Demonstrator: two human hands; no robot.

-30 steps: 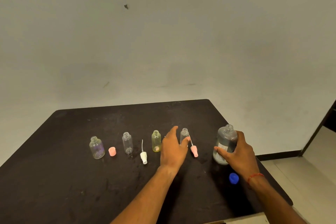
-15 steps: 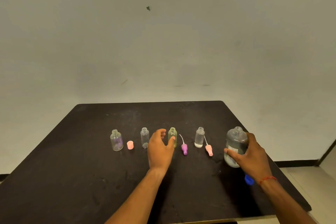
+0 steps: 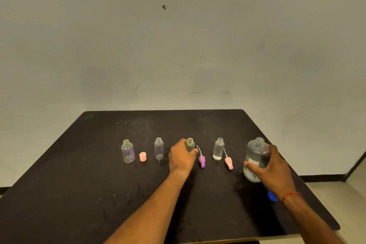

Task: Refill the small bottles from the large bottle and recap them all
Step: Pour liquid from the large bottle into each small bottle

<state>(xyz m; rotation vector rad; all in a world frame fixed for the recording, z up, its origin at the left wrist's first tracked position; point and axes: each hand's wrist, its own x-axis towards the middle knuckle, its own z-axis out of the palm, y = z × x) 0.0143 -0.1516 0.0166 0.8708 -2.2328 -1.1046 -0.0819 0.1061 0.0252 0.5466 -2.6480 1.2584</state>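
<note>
Four small bottles are standing uncapped in a row across the middle of the black table, low in the frame. The left hand is wrapping its fingers around the yellowish bottle, third from the left. The right hand is gripping the large bottle at the row's right end, upright and open. A purple spray cap is lying just right of the held bottle, a pink spray cap beside the clear bottle, and a blue cap is peeking from under the right wrist.
</note>
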